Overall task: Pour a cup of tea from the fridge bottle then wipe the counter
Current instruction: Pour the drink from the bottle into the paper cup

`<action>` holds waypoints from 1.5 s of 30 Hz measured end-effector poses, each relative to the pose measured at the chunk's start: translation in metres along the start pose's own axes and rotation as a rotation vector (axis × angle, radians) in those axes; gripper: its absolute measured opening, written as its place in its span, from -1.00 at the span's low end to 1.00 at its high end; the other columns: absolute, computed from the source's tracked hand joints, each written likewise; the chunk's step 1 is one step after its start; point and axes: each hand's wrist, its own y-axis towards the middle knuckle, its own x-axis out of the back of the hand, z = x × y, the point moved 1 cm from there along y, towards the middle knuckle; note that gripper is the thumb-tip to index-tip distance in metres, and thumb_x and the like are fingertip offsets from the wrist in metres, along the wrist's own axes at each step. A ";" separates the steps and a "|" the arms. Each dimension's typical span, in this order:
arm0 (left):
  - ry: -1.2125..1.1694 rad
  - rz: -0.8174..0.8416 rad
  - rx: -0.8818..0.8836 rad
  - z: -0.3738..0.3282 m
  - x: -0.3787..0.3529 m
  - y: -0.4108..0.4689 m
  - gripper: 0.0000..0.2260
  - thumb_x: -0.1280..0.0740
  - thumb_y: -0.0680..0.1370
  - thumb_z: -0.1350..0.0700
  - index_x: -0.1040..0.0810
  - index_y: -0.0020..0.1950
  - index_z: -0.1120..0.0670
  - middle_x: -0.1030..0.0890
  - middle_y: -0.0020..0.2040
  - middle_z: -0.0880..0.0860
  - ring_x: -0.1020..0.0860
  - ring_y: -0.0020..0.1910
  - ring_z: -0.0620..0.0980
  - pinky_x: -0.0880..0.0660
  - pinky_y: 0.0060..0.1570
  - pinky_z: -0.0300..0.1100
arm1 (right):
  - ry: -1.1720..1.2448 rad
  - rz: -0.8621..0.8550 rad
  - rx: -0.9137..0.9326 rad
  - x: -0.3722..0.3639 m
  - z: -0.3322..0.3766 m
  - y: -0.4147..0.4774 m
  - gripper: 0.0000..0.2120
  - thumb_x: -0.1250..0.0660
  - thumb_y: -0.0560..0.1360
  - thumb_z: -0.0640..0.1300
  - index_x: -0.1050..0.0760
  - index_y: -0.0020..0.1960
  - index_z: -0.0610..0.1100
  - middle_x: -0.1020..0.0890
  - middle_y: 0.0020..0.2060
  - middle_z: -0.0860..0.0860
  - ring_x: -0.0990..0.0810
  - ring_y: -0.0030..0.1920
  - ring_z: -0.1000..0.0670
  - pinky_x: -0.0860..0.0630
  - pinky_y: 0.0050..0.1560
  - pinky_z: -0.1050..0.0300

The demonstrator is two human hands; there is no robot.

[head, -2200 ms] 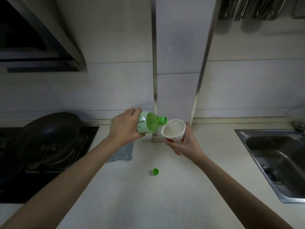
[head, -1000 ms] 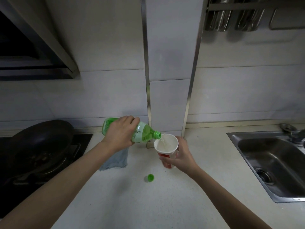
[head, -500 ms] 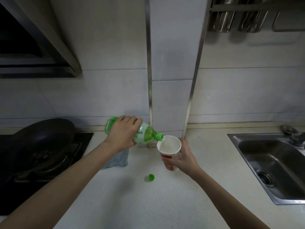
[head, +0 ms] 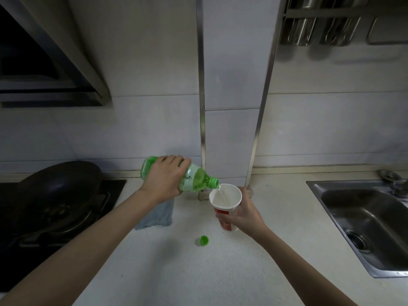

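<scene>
Change since the first frame: your bottle has tipped further, neck down, its mouth now over the cup's rim, and the cup has come down from its raised tilt toward the counter. Over the last half second both hold much the same pose.

- Left hand (head: 164,177): wrapped over the middle of the green bottle (head: 198,180), fingers curled across its top, thumb hidden beneath. The base juts out left of your knuckles; the shoulder and open neck stick out to the right.
- Tea (head: 222,193): a thin pale stream from the bottle mouth into the cup.
- Right hand (head: 245,215): grasping the paper cup (head: 234,195) from its right side, fingers round the red lower wall, white rim clear above them. Whether the cup's base touches the counter cannot be told.
- Cap (head: 204,240): green, loose on the counter (head: 198,272), nearer you than the cup, apart from both hands.
- Cloth (head: 157,215): pale blue, on the counter under your left wrist, partly hidden by the forearm.
- Pan (head: 59,180): dark, on the stove (head: 72,219) at far left.
- Sink (head: 364,217): steel, at right, well apart from the cup.
</scene>
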 end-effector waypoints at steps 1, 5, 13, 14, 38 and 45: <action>-0.001 -0.002 -0.004 0.000 0.000 0.001 -0.49 -0.54 0.19 -0.06 -0.51 0.04 0.10 -0.60 -0.12 0.05 -0.59 -0.17 0.10 -0.49 -0.17 -0.07 | 0.000 0.001 -0.003 0.000 0.000 0.000 -0.21 -0.59 0.17 0.14 -0.21 0.25 0.14 -0.47 0.10 0.18 -0.47 0.16 0.07 -0.54 0.11 0.03; 0.003 -0.002 -0.009 0.000 0.000 0.002 -0.48 -0.54 0.18 -0.05 -0.51 0.05 0.09 -0.60 -0.11 0.05 -0.59 -0.17 0.10 -0.49 -0.16 -0.07 | 0.013 0.002 -0.013 0.000 -0.002 -0.001 -0.23 -0.59 0.18 0.12 -0.22 0.23 0.14 -0.47 0.08 0.24 -0.48 0.14 0.09 -0.53 0.10 0.05; -0.004 0.009 -0.025 -0.004 -0.001 0.004 -0.47 -0.55 0.19 -0.06 -0.51 0.07 0.09 -0.61 -0.10 0.05 -0.60 -0.15 0.10 -0.52 -0.14 -0.06 | 0.016 0.014 0.001 -0.001 -0.001 -0.003 -0.25 -0.60 0.18 0.11 -0.24 0.22 0.11 -0.50 0.10 0.15 -0.49 0.15 0.07 -0.53 0.13 0.01; -0.008 0.010 -0.027 -0.004 -0.001 0.005 -0.47 -0.55 0.19 -0.06 -0.51 0.07 0.10 -0.61 -0.10 0.06 -0.60 -0.15 0.10 -0.52 -0.13 -0.06 | 0.022 0.015 -0.003 -0.001 -0.002 -0.003 -0.24 -0.59 0.17 0.15 -0.25 0.22 0.12 -0.51 0.10 0.16 -0.49 0.15 0.08 -0.54 0.12 -0.01; 0.009 -0.001 -0.054 -0.009 0.007 0.009 -0.51 -0.52 0.23 -0.05 -0.52 0.08 0.10 -0.60 -0.09 0.07 -0.59 -0.14 0.12 -0.51 -0.13 -0.04 | 0.036 0.038 -0.033 -0.009 -0.015 -0.014 -0.22 -0.58 0.16 0.14 -0.26 0.26 0.10 -0.50 0.15 0.10 -0.48 0.18 0.04 -0.56 0.12 -0.06; 0.003 0.001 -0.056 -0.009 0.009 0.010 -0.49 -0.52 0.23 -0.05 -0.52 0.10 0.11 -0.61 -0.07 0.08 -0.60 -0.13 0.12 -0.52 -0.12 -0.03 | 0.036 0.048 -0.040 -0.009 -0.018 -0.016 -0.21 -0.57 0.14 0.18 -0.25 0.25 0.13 -0.49 0.13 0.12 -0.48 0.16 0.07 -0.57 0.08 0.02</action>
